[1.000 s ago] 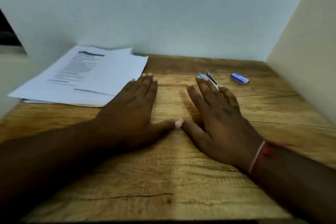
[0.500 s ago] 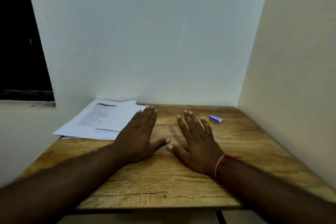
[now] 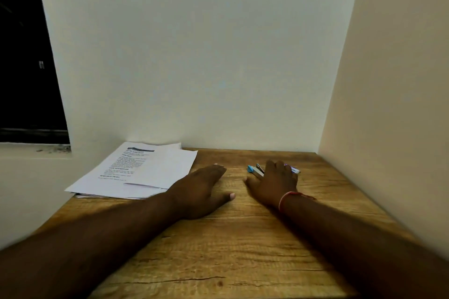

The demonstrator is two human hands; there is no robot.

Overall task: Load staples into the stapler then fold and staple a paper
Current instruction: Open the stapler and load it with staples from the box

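My left hand [image 3: 201, 192] lies flat on the wooden table [image 3: 243, 250], fingers straight, beside a stack of white printed papers [image 3: 136, 172] at the back left. My right hand [image 3: 274, 182], with a red thread at the wrist, reaches over a small stapler [image 3: 254, 169]. Only the stapler's blue front end sticks out to the left of the fingers. A blue staple box [image 3: 294, 170] peeks out just past the fingertips on the right. The fingertips are hidden behind the knuckles, so I cannot tell whether they grip anything.
A white wall [image 3: 194, 56] stands right behind the table and a cream wall [image 3: 388, 104] closes its right side. A dark window opening [image 3: 24, 56] is at the far left. Bare wood shows between my arms and the near edge.
My right hand has moved forward and to the right, over the stapler's rear and up to the staple box. My left hand stays flat. The view has tilted up.
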